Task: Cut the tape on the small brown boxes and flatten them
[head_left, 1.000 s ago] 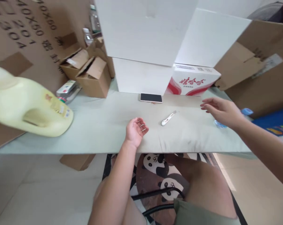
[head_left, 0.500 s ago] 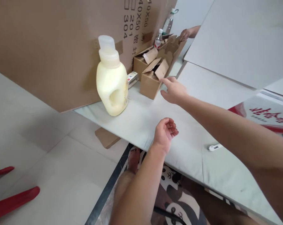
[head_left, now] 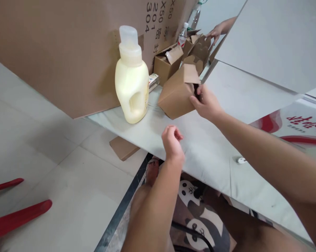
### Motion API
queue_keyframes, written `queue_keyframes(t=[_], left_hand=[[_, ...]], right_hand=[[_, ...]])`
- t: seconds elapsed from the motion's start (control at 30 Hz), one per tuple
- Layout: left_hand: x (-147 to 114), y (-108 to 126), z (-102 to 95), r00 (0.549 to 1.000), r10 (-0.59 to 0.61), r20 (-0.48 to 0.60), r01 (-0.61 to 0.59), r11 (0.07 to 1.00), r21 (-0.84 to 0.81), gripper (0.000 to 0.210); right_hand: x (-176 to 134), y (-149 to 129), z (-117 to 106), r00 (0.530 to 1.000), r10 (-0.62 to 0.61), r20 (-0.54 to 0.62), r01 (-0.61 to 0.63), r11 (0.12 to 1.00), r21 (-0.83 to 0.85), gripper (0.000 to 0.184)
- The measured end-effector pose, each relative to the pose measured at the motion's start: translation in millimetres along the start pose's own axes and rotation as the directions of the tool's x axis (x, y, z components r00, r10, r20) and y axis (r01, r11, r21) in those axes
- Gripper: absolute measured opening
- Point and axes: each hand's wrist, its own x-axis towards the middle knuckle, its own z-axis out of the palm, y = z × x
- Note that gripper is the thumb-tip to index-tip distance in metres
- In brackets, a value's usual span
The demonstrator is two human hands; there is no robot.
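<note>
My right hand [head_left: 206, 104] grips the open end of a small brown cardboard box [head_left: 175, 96], thumb outside and fingers partly hidden at the opening. The box is tilted above the cloth-covered table [head_left: 210, 147], its flap sticking up. What lies inside it is too dark to make out. My left hand [head_left: 172, 141] is loosely curled near the table's front edge, below the box and apart from it, with nothing visible in it. Left of the box stands a pale yellow jug [head_left: 133, 89] with a whitish cap and a moulded handle.
Behind are another small carton [head_left: 167, 64], plastic bottles [head_left: 182, 35] and an open cardboard piece [head_left: 200, 49] near another person's hand [head_left: 215, 32]. A large carton [head_left: 69, 59] rises at left. A red-and-white box [head_left: 302, 122] and a small white object [head_left: 241, 160] are at right.
My right hand has taken hold of the small cardboard box and tilted it up towards me. My left hand has turned and curled more. The other person's hand has shifted off the cardboard edge.
</note>
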Motion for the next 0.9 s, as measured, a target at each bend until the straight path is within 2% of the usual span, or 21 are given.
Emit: queue_keyframes(t=[0.07, 0.13, 0.2, 0.23, 0.27, 0.33, 0.4, 0.47, 0.53, 0.6, 0.63, 0.73, 0.8, 0.83, 0.87, 0.9], left_hand=[[1.5, 3.7, -3.4, 0.989, 0.143, -0.045, -0.141, 0.989, 0.041, 0.023], [1.8, 6.6, -4.0, 0.971, 0.23, -0.071, -0.227, 0.972, 0.057, 0.022], [0.9, 6.9, -1.6, 0.944, 0.313, -0.103, -0.306, 0.949, 0.074, 0.02], [0.4, 5.7, 0.4, 0.932, 0.342, -0.117, -0.334, 0.939, 0.086, 0.02], [0.0, 3.5, 2.7, 0.925, 0.358, -0.124, -0.348, 0.932, 0.098, 0.02], [0.3, -3.6, 7.5, 0.93, 0.352, -0.109, -0.338, 0.933, 0.126, 0.021], [1.3, -13.2, 12.4, 0.942, 0.33, -0.063, -0.316, 0.935, 0.162, 0.021], [1.4, -23.6, 17.4, 0.945, 0.327, 0.002, -0.321, 0.925, 0.205, 0.021], [-1.5, -33.0, 23.0, 0.931, 0.344, 0.12, -0.364, 0.898, 0.247, 0.017], [-7.8, -40.2, 28.8, 0.882, 0.355, 0.309, -0.44, 0.857, 0.27, 0.007], [-11.7, -42.9, 31.5, 0.845, 0.339, 0.413, -0.471, 0.838, 0.276, 0.01], [-22.0, -48.1, 37.7, 0.729, 0.206, 0.653, -0.518, 0.789, 0.33, 0.011], [-25.3, -50.9, 39.3, 0.69, 0.146, 0.708, -0.544, 0.751, 0.375, 0.014], [-25.8, -52.3, 39.5, 0.686, 0.146, 0.713, -0.56, 0.732, 0.389, 0.012], [-25.7, -53.6, 39.3, 0.692, 0.158, 0.704, -0.571, 0.718, 0.399, 0.009], [-25.3, -54.7, 39.1, 0.704, 0.183, 0.686, -0.579, 0.708, 0.405, 0.016]], right_hand=[[-25.4, 26.2, -13.3, 0.986, 0.165, -0.016, -0.153, 0.94, 0.305, 0.033], [-54.8, 46.0, -25.6, 0.943, 0.33, 0.036, -0.288, 0.759, 0.584, 0.041], [-86.2, 58.2, -38.2, 0.901, 0.432, 0.049, -0.321, 0.586, 0.744, 0.047], [-102.0, 62.3, -45.1, 0.886, 0.463, 0.015, -0.301, 0.551, 0.778, 0.048], [-117.5, 65.6, -52.6, 0.875, 0.482, -0.042, -0.272, 0.561, 0.782, 0.048], [-147.2, 71.3, -69.4, 0.847, 0.488, -0.211, -0.219, 0.682, 0.698, 0.042], [-173.3, 75.4, -87.3, 0.781, 0.491, -0.385, -0.221, 0.795, 0.565, 0.032], [-194.5, 76.6, -104.0, 0.698, 0.509, -0.504, -0.238, 0.829, 0.506, 0.018], [-210.1, 74.2, -116.7, 0.621, 0.522, -0.585, -0.202, 0.828, 0.524, 0.005], [-221.2, 70.1, -123.6, 0.585, 0.501, -0.638, -0.122, 0.832, 0.541, 0.004], [-225.7, 68.4, -124.6, 0.575, 0.487, -0.658, -0.096, 0.838, 0.537, 0.006], [-237.8, 68.1, -120.3, 0.578, 0.467, -0.669, -0.11, 0.857, 0.503, 0.007], [-246.5, 72.6, -114.4, 0.607, 0.49, -0.625, -0.138, 0.84, 0.524, 0.026], [-251.0, 75.9, -111.8, 0.639, 0.489, -0.594, -0.131, 0.83, 0.542, 0.036], [-255.6, 79.6, -109.6, 0.689, 0.461, -0.56, -0.106, 0.828, 0.551, 0.04], [-260.1, 83.5, -108.2, 0.749, 0.404, -0.526, -0.07, 0.837, 0.543, 0.038]])
